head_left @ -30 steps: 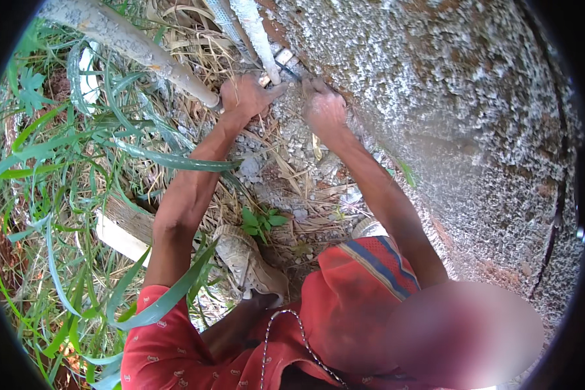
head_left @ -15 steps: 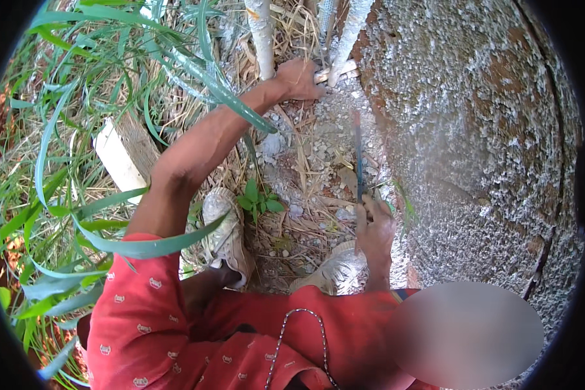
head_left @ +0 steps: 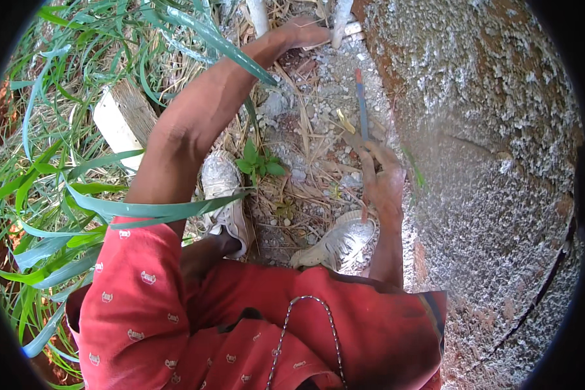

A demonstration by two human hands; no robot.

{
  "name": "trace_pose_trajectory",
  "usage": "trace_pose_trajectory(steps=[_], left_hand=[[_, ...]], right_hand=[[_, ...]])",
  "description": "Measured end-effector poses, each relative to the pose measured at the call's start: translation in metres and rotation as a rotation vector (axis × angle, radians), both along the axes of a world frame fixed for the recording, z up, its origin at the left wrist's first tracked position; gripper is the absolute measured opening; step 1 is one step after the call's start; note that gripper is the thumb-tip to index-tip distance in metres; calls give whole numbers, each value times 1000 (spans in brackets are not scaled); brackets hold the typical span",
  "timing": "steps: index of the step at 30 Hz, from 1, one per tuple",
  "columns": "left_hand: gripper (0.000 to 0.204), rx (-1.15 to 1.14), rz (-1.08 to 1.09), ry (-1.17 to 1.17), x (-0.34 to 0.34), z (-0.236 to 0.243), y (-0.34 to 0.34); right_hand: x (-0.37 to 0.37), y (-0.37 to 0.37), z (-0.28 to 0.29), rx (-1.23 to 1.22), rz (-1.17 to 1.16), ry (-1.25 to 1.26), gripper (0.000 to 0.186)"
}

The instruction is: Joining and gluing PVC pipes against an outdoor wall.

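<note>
Up at the top, my left hand has closed around the end of a short pale stick lying low by the white-stained poles. Part of its fingers is hidden by the nearer pole. Lower and to the right, my right hand grips a thin, flat blue blade with a reddish tip, pointing away from me over the gravel. A reddish end shows below the fingers. Beside the blade is a dry yellow-brown leaf.
A rough, white-speckled wall rises along the right. Long green leaves hang across my left arm, with a cut wooden block behind. My pale shoes stand on gravel and straw near a small green plant.
My right hand has moved up and away from me with the blade, toward the poles. My left hand stays at the stick while the view has shifted a little.
</note>
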State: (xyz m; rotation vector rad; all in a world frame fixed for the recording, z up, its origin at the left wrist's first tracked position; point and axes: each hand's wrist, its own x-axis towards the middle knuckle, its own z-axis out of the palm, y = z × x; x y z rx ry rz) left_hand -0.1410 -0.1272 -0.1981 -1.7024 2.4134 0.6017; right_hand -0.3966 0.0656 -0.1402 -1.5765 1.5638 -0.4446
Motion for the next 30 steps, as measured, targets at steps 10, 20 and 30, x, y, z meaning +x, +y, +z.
trace_pose_trajectory(steps=[10,20,30], left_hand=[[53,45,-79,85,7,17,21],[49,-380,-99,7,7,-11,55],[57,-351,-20,152,9,-14,51]], right_hand=[[-10,31,-1,30,7,145,33],[-15,40,-12,-10,-33,119,34],[-15,44,-19,-51,-31,122,33]])
